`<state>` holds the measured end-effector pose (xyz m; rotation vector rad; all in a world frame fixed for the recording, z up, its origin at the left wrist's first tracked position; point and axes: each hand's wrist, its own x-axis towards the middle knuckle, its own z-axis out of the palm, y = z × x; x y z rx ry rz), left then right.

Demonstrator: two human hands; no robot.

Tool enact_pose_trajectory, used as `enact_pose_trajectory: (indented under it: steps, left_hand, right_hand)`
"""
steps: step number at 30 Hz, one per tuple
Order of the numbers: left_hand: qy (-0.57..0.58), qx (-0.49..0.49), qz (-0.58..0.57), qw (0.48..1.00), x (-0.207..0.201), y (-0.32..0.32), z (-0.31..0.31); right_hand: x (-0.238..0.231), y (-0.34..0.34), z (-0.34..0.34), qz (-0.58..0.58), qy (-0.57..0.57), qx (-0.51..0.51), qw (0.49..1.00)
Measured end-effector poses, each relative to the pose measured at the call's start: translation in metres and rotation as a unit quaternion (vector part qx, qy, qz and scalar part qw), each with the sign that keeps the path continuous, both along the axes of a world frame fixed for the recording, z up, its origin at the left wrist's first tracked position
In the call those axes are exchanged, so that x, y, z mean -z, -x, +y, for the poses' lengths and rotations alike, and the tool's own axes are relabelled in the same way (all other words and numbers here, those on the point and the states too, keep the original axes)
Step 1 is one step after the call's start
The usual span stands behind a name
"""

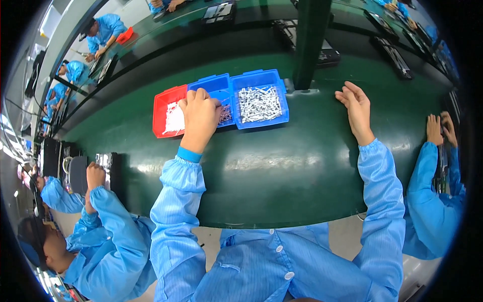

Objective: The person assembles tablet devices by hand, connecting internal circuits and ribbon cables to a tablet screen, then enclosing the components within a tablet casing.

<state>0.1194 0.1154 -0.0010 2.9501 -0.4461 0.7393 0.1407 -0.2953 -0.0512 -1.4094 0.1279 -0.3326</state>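
Blue middle bin (217, 86) of small screws lies under the left hand (200, 117), whose fingers curl into it, between a red bin (166, 100) and a fuller blue bin (261, 98). Right hand (356, 108) rests open and empty on the green table (282, 166), well apart.

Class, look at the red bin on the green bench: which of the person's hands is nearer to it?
Left. The left hand reaches into the middle blue bin, right beside the red bin. The right hand hovers open far to the right, past the post.
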Motion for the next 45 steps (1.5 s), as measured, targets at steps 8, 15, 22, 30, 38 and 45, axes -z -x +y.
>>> enact_pose_trajectory:
  steps: [8,15,22,30,38,45]
  left_hand:
    - [0.132,-0.055,-0.057,0.988,-0.017,0.0,0.01]
    - [0.509,-0.014,-0.03,0.86,-0.016,0.02,0.008]
    - [0.778,0.218,0.321,0.495,-0.001,0.099,-0.097]
    - [0.742,0.25,0.271,0.56,0.022,0.104,-0.111]
    - [0.665,0.213,0.215,0.683,0.019,0.11,-0.115]
    - [0.665,0.209,0.216,0.684,0.015,0.111,-0.122]
  right_hand:
    - [-0.005,0.009,-0.001,0.001,0.016,-0.006,1.0]
    - [-0.009,0.021,0.007,-0.003,0.046,0.01,0.999]
    - [-0.065,0.104,0.105,-0.121,0.135,-0.205,0.962]
    - [-0.057,0.126,0.122,-0.118,0.134,-0.217,0.96]
    - [-0.061,0.128,0.119,-0.147,0.221,-0.197,0.944]
    - [-0.055,0.126,0.117,-0.151,0.225,-0.188,0.944]
